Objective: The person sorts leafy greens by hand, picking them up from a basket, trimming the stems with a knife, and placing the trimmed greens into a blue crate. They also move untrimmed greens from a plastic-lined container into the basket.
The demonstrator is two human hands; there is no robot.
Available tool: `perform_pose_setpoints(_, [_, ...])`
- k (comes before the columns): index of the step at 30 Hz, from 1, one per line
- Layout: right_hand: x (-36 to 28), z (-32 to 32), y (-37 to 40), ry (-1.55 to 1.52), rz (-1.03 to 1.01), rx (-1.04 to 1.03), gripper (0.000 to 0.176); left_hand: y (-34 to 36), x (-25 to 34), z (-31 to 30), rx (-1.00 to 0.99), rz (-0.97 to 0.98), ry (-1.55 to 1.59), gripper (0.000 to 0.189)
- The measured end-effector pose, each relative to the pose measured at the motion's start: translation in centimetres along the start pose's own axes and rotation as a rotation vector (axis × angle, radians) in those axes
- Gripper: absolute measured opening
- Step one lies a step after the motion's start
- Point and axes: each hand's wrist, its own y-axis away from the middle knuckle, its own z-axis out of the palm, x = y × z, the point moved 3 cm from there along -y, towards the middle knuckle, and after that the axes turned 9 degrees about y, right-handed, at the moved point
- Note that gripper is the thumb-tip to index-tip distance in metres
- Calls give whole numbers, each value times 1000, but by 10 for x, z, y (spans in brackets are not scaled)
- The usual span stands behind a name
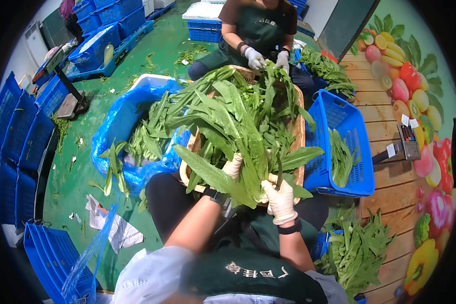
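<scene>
Seen from a camera on the person's head, two hands in off-white gloves work at the centre of a green-floored room, over a wide tan basket point(300, 175) heaped with leafy greens. The thing being handled, a bunch of long-leaved greens point(240, 129), lies over the near part of the heap, its leaves fanning towards 11 and 12 o'clock and its pale stem ends towards 6 o'clock. The right hand point(279, 200) is closed, thumb and fingers, on those stem ends. The left hand point(233, 167) is against the leaves on the bunch's left side; its fingers are partly hidden, so whether they are closed cannot be told. A dark watch point(217, 195) is on the left wrist and a black band point(290, 226) on the right. At 12 o'clock, across the basket, a co-worker point(261, 30) in a dark green apron has both gloved hands at the far edge of the heap. Near the basket, towards 10 o'clock, a tub lined with blue plastic point(106, 137) holds more greens. At 3 o'clock, just beside the basket, a blue crate point(357, 177) holds a small bundle. A large pile of greens point(357, 253) sits between 4 and 5 o'clock. A crumpled paper sheet point(114, 225) lies at 8 o'clock, and a platform scale point(72, 104) stands at 10 o'clock. Fruit and vegetable pictures cover the wall point(425, 126) towards 2 and 3 o'clock.
</scene>
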Motion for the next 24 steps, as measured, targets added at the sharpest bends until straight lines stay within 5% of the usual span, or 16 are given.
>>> perform_pose_setpoints(2, [0,-1,3,-21,-28,129,14,2,1,-20,359,189,-189,93])
perform_pose_setpoints(4, [-1,-6,7,-142,9,286,11,1,-2,-6,284,162,-94,83])
perform_pose_setpoints(7, [5,-15,5,-734,111,82,18,-5,-4,22,230,155,34,85])
perform_pose_setpoints(9, [-13,-7,16,-665,161,76,32,-5,-4,30,433,251,51,88])
perform_pose_setpoints(11, [-10,-17,7,-593,71,93,42,-1,-2,25,376,184,12,89])
perform_pose_setpoints(12, [14,-34,-4,-1024,122,-375,51,0,-3,23,366,130,30,90])
perform_pose_setpoints(13, [-1,-37,-1,-1163,49,-558,51,3,-3,22,356,76,49,92])
perform_pose_setpoints(15, [-11,-56,-9,-1089,28,-574,47,11,0,17,337,44,39,86])
perform_pose_setpoints(17, [-29,-50,-10,-616,145,-248,44,12,5,5,325,109,-131,77])
perform_pose_setpoints(19, [-47,-30,-17,-366,45,-329,43,14,2,6,315,50,-103,68])
perform_pose_setpoints(21, [-58,-4,-25,-257,60,-274,36,13,3,25,177,255,-411,66])
perform_pose_setpoints(24, [-66,4,-33,-29,4,-119,24,21,1,21,335,305,-573,63])
